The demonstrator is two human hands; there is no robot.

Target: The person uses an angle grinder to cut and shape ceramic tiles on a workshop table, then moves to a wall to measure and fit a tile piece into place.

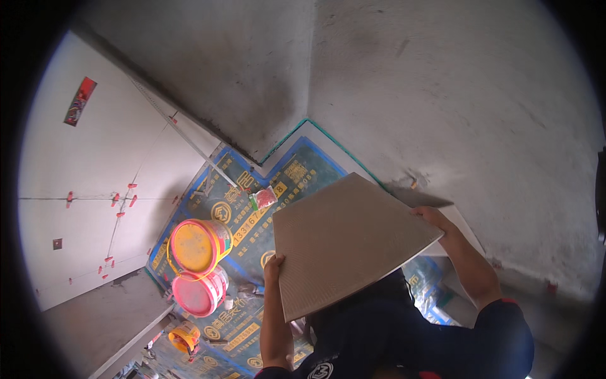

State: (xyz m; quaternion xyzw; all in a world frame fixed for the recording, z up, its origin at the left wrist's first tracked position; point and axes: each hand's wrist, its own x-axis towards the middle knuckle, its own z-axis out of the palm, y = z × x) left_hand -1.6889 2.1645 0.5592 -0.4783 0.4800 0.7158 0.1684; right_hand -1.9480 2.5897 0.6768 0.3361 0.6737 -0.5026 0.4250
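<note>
Underside of the large tile (350,246) out of sight

Soft, dim light left the grey wall (454,95) muted and the white tiled wall (95,151) brighter, with a faint shadow behind the yellow-topped bucket (192,246). Fisheye distortion curved straight edges; blurred black darkness ringed the round view.

Floor sheet (248,254): dark green, yellow print, blue tape. On it, left side: yellow-topped bucket (191,246), pink rim; pink bucket (192,295) just beside it, nearer the wearer; small orange pail (182,338) beyond that. Clear bag (265,198) of red bits, near the corner. Left: pale tiled wall (95,158), red clips (70,199) at joints; long thin bar (183,134) slanting. Grey walls (442,82) meet in a corner.
</note>
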